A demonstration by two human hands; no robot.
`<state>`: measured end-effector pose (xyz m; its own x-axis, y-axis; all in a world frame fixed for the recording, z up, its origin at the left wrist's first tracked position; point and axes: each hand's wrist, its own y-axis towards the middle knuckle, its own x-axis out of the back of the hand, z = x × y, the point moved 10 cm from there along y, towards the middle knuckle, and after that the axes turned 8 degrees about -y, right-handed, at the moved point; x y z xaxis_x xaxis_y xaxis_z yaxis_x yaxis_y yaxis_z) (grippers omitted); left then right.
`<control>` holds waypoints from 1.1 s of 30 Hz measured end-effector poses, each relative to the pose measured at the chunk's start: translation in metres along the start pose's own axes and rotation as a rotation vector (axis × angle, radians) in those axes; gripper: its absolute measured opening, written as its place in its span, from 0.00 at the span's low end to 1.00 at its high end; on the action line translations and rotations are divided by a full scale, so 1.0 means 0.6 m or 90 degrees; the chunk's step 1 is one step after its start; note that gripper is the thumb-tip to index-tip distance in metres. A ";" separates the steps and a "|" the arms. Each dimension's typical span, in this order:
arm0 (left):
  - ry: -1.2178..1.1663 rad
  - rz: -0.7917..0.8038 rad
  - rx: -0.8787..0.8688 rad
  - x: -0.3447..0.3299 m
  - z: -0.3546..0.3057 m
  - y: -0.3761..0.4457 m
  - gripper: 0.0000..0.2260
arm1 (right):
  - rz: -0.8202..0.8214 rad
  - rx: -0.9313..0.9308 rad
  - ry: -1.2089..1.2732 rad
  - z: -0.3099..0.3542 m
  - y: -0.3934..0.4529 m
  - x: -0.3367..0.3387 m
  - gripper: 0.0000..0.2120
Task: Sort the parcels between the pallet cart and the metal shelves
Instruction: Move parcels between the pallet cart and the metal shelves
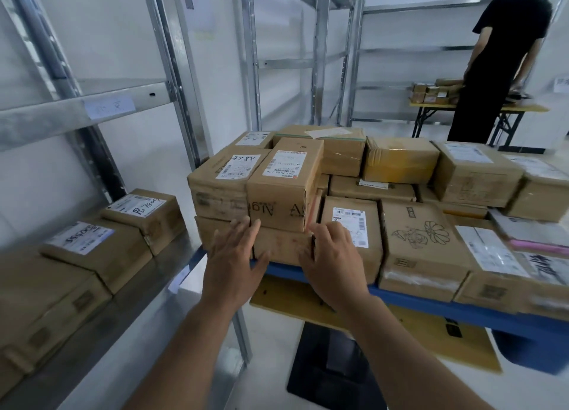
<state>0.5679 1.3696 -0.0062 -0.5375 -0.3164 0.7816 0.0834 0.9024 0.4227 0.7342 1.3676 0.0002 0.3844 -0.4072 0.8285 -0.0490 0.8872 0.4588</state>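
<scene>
So this is a white-walled stockroom with a pale floor and metal shelves running down the left side and across the back, most of the upper levels bare. The lower shelf on the left carries a row of brown cardboard parcels, a couple with white labels and black marker scribbled on them. Right in front is the pallet cart, blue deck, piled with parcels two and three high, all taped-up brown cardboard with printed barcode labels; one on the right has a flower drawing on top. A flat piece of cardboard and a black mat lie on the floor under the cart's edge. Both hands are at the near-left corner stack: the left hand is flat with fingers spread, pressing the front of the bottom box, and the right hand has its fingers loosely bent at that box's right edge, partly over the labelled parcel beside it. Can't really tell if the right one is gripping anything. Above the hands sits a tall box with upside-down lettering. Way back on the right a person in black stands at a yellow desk with small boxes on it.
</scene>
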 end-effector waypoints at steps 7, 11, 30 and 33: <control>0.063 -0.031 0.051 0.021 -0.008 -0.084 0.30 | 0.043 0.091 -0.003 0.051 -0.060 0.008 0.18; 0.147 -0.036 0.110 0.041 0.012 -0.147 0.30 | 0.049 0.159 -0.017 0.092 -0.096 0.012 0.18; 0.247 -0.168 0.384 0.221 0.145 -0.423 0.28 | 0.185 0.419 0.029 0.349 -0.214 -0.085 0.29; 0.231 -0.184 0.426 0.243 0.183 -0.443 0.29 | 0.201 0.448 0.034 0.395 -0.214 -0.101 0.30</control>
<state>0.3752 1.1159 -0.0552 -0.1456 -0.5356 0.8318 -0.5981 0.7174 0.3572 0.4987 1.2270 -0.0325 0.2975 -0.1309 0.9457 -0.7318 0.6049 0.3139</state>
